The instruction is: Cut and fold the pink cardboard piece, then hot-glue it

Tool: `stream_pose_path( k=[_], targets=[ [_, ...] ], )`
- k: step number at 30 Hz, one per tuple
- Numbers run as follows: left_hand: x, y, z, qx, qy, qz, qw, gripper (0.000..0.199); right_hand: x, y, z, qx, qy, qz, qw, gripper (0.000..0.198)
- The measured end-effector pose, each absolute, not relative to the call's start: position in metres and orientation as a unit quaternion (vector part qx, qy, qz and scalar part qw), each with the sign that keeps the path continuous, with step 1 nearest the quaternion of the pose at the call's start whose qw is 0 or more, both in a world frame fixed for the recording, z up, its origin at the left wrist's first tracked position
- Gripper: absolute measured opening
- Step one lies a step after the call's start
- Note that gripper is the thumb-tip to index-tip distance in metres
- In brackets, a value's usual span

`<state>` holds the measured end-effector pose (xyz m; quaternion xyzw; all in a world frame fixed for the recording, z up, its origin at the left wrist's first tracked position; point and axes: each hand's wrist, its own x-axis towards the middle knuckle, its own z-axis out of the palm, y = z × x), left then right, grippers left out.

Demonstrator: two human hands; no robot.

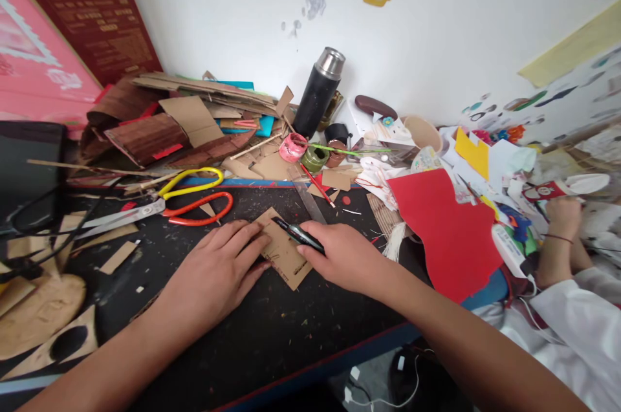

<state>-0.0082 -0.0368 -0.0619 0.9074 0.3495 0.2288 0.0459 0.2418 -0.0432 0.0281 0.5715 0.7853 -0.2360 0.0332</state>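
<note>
On the black tabletop a small brown cardboard piece (286, 257) lies flat between my hands, with dark marks along its surface. My left hand (220, 266) presses down on its left edge, fingers stretched out and holding nothing. Gripped in my right hand (339, 253) is a slim black utility knife (298, 234), its tip pointing left over the cardboard. Whether the tip touches the cardboard I cannot tell. A metal ruler (308, 197) lies just behind the piece. Scissors (165, 202) with one yellow and one red handle rest beyond my left hand.
Paint jars (294, 148) and a black thermos (317, 92) stand at the back. Cardboard scraps (191, 121) pile up behind left. A red sheet (449, 231) lies to the right, near another person's hand (563, 218). A dark device (29, 169) and wooden pieces (43, 315) sit left.
</note>
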Motion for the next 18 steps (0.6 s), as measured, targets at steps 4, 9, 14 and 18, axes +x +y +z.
stream_pose_path(
  k=[4, 9, 14, 18],
  targets=[
    [-0.0078, -0.0369, -0.0620, 0.907, 0.351, 0.229, 0.050, 0.036, 0.2374, -0.0414, 0.0282, 0.563, 0.798, -0.204, 0.062, 0.020],
    [-0.0082, -0.0370, -0.0625, 0.904, 0.356, 0.229, 0.065, 0.035, 0.2336, -0.0382, 0.0293, 0.565, 0.797, -0.199, 0.074, 0.022],
    [-0.0080, -0.0375, -0.0626, 0.905, 0.357, 0.223, 0.064, 0.035, 0.2328, -0.0369, 0.0276, 0.566, 0.798, -0.193, 0.074, 0.024],
    [-0.0076, -0.0373, -0.0631, 0.902, 0.360, 0.227, 0.071, 0.035, 0.2318, -0.0362, 0.0269, 0.564, 0.801, -0.184, 0.082, 0.025]
  ],
)
